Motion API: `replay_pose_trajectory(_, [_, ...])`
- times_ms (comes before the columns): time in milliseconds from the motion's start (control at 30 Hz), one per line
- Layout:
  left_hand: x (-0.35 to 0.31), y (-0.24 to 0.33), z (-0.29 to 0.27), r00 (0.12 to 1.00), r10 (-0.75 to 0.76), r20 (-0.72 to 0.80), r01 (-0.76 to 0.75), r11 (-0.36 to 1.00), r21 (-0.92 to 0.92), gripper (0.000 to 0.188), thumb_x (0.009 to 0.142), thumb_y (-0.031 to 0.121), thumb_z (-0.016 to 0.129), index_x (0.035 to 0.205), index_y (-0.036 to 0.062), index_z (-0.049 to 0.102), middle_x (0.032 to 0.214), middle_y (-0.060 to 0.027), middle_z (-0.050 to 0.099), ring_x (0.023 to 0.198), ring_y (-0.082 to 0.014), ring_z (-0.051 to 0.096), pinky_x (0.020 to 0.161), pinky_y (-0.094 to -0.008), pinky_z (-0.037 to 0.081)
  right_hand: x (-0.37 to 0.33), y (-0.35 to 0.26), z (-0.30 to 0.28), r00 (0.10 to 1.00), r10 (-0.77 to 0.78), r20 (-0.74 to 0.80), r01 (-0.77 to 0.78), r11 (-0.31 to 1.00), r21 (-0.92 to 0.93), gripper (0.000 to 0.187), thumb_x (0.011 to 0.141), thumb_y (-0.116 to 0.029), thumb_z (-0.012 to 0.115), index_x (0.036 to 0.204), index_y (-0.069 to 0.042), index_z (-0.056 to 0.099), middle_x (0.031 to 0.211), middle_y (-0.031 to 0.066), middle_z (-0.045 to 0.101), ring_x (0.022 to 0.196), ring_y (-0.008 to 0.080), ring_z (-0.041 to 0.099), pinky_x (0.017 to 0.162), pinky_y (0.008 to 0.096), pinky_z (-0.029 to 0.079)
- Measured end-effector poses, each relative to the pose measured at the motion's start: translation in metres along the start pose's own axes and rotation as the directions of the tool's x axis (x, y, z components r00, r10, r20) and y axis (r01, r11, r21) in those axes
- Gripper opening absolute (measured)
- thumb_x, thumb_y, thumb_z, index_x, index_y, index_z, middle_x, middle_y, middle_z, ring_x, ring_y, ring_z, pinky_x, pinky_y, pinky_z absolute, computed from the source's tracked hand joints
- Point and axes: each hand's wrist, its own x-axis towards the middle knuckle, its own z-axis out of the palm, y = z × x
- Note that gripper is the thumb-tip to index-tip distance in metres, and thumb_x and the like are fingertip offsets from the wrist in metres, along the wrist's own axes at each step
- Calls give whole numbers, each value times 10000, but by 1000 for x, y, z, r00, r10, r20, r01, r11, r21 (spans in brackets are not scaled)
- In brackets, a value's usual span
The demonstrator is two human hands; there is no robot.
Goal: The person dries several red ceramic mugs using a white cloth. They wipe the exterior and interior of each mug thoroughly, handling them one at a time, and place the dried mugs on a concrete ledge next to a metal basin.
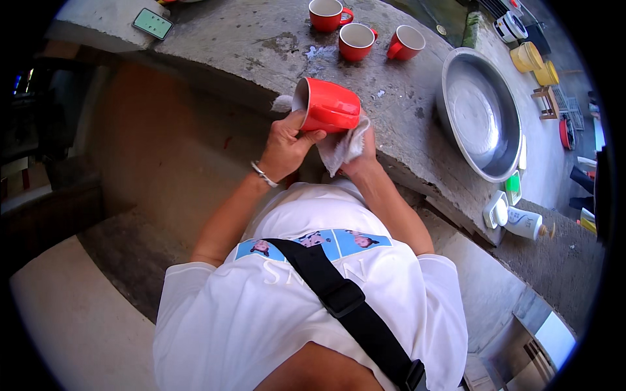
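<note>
A red mug (331, 104) with a pale inside is tipped on its side in front of me, its mouth toward the left. My left hand (291, 144) grips it at the rim end, thumb along the underside. A whitish cloth (345, 146) hangs below the mug's base, bunched in my right hand (362, 151); those fingers are mostly hidden behind cloth and mug. Another bit of pale cloth shows left of the mug's mouth. Beyond, on the concrete ledge, stand three more red mugs: one at the back (326, 15), one in the middle (357, 42) and one to the right (405, 43).
The concrete ledge (261, 55) has a rough near edge. A large metal basin (479, 114) sits at the right. Close by it are a white pump bottle (523, 223) and a white soap dish (497, 210). A phone (152, 24) lies far left. Yellow buckets (527, 57) stand far right.
</note>
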Motion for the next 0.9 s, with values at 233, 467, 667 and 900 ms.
replay_pose_trajectory(233, [8, -13, -8, 976, 178, -126, -108, 895, 432, 206, 814, 144, 683, 976, 23, 646, 859, -114, 676, 723, -193, 627, 695, -294, 475, -21, -2, 15, 938, -345, 35, 325, 840, -435, 246, 937, -174, 482, 1131, -37, 545, 1107, 90, 602, 992, 165, 583, 889, 326, 462])
replay_pose_trajectory(467, [7, -4, -18, 958, 70, 278, -204, 848, 489, 206, 800, 123, 660, 994, 57, 641, 853, -150, 637, 744, -315, 610, 670, -378, 474, -29, -27, 44, 589, -432, 683, 762, 14, -648, 324, 855, -4, 544, 1179, -18, 528, 1231, 130, 539, 1156, 225, 503, 974, 330, 391])
replay_pose_trajectory(667, [18, 16, -26, 731, -70, 679, -352, 813, 463, 203, 764, 164, 643, 955, 99, 662, 955, -118, 628, 940, -316, 562, 1026, -458, 282, -33, -59, 59, 695, 364, 620, 703, -523, -481, 558, 713, -582, 634, 884, -51, 622, 875, 105, 590, 882, 301, 534, 820, 387, 377])
replay_pose_trajectory(900, [36, 22, -33, 474, -139, 869, -382, 857, 345, 214, 766, 168, 654, 926, 33, 611, 879, -135, 606, 911, -317, 554, 930, -458, 360, -35, -58, 48, 745, 443, 499, 664, -421, -618, 527, 784, -548, 598, 726, -25, 639, 677, 123, 595, 749, 296, 563, 713, 389, 417])
